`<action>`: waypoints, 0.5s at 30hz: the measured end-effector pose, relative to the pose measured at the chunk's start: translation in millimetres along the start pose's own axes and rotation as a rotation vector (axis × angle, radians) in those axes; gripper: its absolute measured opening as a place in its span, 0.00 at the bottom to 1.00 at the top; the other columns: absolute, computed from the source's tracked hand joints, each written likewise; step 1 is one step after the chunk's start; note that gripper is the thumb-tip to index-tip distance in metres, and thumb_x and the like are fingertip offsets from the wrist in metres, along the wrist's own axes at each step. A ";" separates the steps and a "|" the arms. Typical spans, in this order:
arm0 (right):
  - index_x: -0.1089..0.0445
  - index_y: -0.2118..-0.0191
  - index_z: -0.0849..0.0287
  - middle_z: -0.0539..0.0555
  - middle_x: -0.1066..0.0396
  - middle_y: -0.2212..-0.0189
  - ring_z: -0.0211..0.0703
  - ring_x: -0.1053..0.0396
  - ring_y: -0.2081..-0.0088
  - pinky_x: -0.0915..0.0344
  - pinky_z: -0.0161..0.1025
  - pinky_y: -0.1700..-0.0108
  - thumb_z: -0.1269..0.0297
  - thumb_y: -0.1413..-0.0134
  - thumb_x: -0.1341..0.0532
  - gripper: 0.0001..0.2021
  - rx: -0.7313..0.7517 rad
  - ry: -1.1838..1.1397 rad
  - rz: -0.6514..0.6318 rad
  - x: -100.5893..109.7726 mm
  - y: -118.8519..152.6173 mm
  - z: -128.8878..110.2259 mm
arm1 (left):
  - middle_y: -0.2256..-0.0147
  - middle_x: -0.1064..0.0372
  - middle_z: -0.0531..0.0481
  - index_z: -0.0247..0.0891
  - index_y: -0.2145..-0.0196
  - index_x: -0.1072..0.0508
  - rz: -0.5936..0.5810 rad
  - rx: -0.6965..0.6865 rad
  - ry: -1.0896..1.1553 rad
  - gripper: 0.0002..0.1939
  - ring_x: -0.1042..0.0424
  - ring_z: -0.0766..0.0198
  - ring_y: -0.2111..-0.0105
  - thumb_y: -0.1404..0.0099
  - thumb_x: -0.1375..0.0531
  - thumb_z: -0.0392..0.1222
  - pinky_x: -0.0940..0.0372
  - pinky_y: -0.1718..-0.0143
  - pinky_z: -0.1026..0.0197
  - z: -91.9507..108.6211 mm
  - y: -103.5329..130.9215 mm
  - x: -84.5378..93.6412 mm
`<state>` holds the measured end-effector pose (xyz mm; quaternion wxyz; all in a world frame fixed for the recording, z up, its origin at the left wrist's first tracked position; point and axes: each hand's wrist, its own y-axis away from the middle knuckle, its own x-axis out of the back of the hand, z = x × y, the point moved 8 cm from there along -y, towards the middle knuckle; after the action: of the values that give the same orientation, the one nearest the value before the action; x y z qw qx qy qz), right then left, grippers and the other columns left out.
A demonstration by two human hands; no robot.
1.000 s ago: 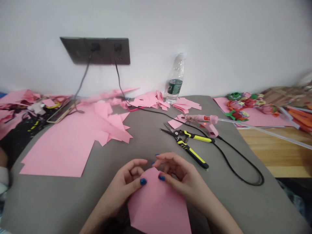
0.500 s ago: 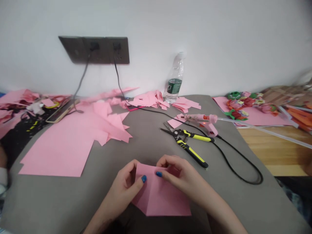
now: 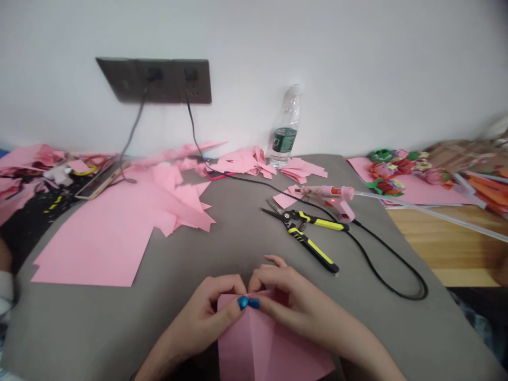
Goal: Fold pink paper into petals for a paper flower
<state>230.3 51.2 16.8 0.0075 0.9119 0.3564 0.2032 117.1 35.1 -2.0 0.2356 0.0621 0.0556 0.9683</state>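
Observation:
Both hands pinch the top edge of a creased sheet of pink paper (image 3: 264,346), close to the front of the grey table. My left hand (image 3: 208,312) is closed on the edge, its thumb on the near face. Right beside it, my right hand (image 3: 289,301) grips the same edge, and the two blue-nailed thumbs nearly touch. A crease runs down the sheet from under the thumbs. The paper's lower part goes out of the view. Behind the paper the other fingertips are partly hidden.
Yellow-and-black pliers-like snips (image 3: 305,238) lie beyond my right hand, beside a pink glue gun (image 3: 333,198) with a black cord. Large pink sheets (image 3: 99,248) cover the left side. A water bottle (image 3: 284,132) leans on the wall; paper flowers (image 3: 405,166) lie far right.
The pink paper has come lower and nearer to me. Both hands have shifted down, and their thumbs, apart before, have come together at the top edge.

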 end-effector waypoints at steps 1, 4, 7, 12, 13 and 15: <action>0.34 0.68 0.53 0.43 0.32 0.71 0.38 0.31 0.68 0.64 0.56 0.30 0.66 0.36 0.43 0.07 0.008 -0.007 -0.001 0.0 -0.3 -1.0 | 0.77 0.46 0.58 0.39 0.76 0.38 0.009 -0.010 -0.016 0.16 0.47 0.67 0.76 0.31 0.45 0.46 0.51 0.73 0.65 0.6 0.0 0.6; 0.34 0.68 0.53 0.43 0.32 0.71 0.38 0.32 0.67 0.61 0.54 0.31 0.68 0.37 0.43 0.07 0.024 -0.032 0.011 1.5 -2.0 -3.6 | 0.78 0.45 0.57 0.39 0.76 0.37 0.042 -0.037 -0.048 0.15 0.46 0.67 0.76 0.32 0.45 0.44 0.50 0.73 0.65 2.1 0.1 3.0; 0.34 0.69 0.53 0.44 0.33 0.72 0.38 0.33 0.68 0.57 0.51 0.32 0.69 0.38 0.43 0.08 0.028 -0.060 0.037 4.1 -2.8 -5.3 | 0.78 0.45 0.57 0.39 0.75 0.36 0.066 -0.065 -0.044 0.14 0.45 0.67 0.76 0.32 0.45 0.43 0.50 0.73 0.65 3.8 -0.1 4.5; 0.32 0.69 0.54 0.46 0.30 0.71 0.41 0.33 0.64 0.47 0.44 0.40 0.67 0.36 0.43 0.08 0.042 -0.083 0.062 7.0 -2.5 -6.8 | 0.78 0.46 0.58 0.38 0.75 0.36 0.093 -0.102 -0.043 0.15 0.46 0.68 0.77 0.31 0.45 0.43 0.50 0.74 0.65 8.1 -2.7 7.0; 0.31 0.69 0.55 0.47 0.30 0.71 0.42 0.33 0.63 0.45 0.43 0.43 0.66 0.36 0.42 0.09 0.034 -0.077 0.070 7.8 -2.8 -5.9 | 0.78 0.46 0.58 0.38 0.75 0.36 0.091 -0.097 -0.036 0.16 0.46 0.68 0.77 0.30 0.45 0.45 0.50 0.74 0.65 7.9 -3.8 7.7; 0.30 0.68 0.55 0.49 0.28 0.70 0.44 0.34 0.60 0.41 0.40 0.50 0.65 0.36 0.42 0.09 0.006 -0.058 0.106 11.7 -4.1 -2.9 | 0.77 0.46 0.58 0.38 0.74 0.35 0.083 -0.066 -0.004 0.16 0.47 0.68 0.76 0.30 0.44 0.47 0.51 0.75 0.66 5.0 -6.5 10.2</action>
<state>234.3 61.5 23.1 0.0044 0.9351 0.3077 0.1756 111.8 46.0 3.0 0.1973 0.0584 0.0208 0.9784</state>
